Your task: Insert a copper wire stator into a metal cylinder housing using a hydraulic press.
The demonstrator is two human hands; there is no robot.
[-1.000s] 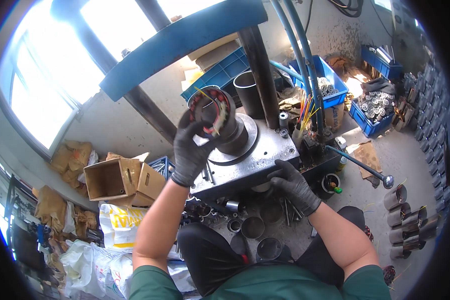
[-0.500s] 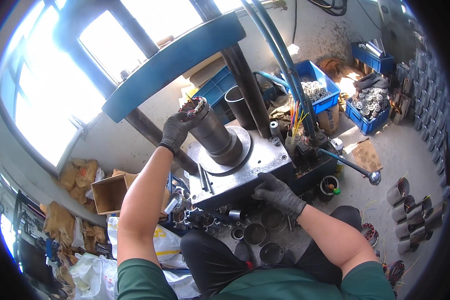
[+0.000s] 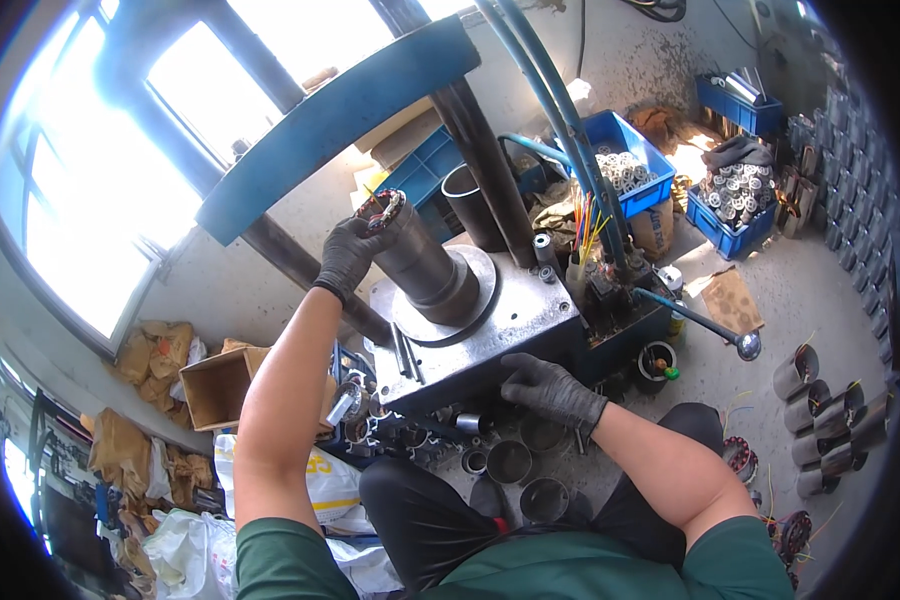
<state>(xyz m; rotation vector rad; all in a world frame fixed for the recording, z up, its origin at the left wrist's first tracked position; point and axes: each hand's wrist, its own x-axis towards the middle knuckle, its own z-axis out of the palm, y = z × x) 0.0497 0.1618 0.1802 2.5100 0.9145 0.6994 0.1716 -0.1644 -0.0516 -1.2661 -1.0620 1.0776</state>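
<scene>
A dark metal cylinder (image 3: 416, 262) stands on a round plate (image 3: 477, 272) on the press table. At its upper end sits a motor stator (image 3: 382, 210), with windings and a few coloured wires showing. My left hand (image 3: 348, 258), in a dark grey glove, grips the stator at its rim; some fingertips are hidden behind it. My right hand (image 3: 552, 390), gloved alike, is by the table's front edge with its fingers loosely extended and nothing visible in them. Short dark rods (image 3: 404, 352) lie on the table's left corner.
The blue press crossbeam (image 3: 340, 125) spans above the cylinder between dark posts. A ball-ended lever (image 3: 705, 328) juts out at right. Blue crates (image 3: 732, 235) of metal parts, metal cylinders (image 3: 808, 415) on the floor and a cardboard box (image 3: 220, 388) stand around.
The view has shifted slightly. My left hand stays on the stator rim, its grip a little different; my right hand has moved slightly left along the table's front edge.
</scene>
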